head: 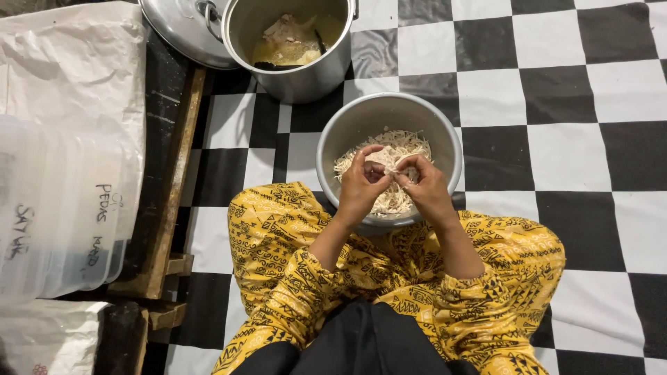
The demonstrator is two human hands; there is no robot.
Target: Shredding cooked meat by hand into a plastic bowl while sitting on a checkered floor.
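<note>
1. Pinching a pale strip of meat [390, 165], the left hand [361, 186] and right hand [425, 186] are closed on it together, held over the metal bowl [445, 139] so shreds are caught.
2. The bowl is set on the checkered floor [556, 104], against the knees.
3. The pot [299, 76] beyond is cut off at the top edge; its contents cannot be made out clearly.

shredded meat [389, 149] | pale, stringy heap | in round metal bowl [333, 149] | on checkered floor
</note>
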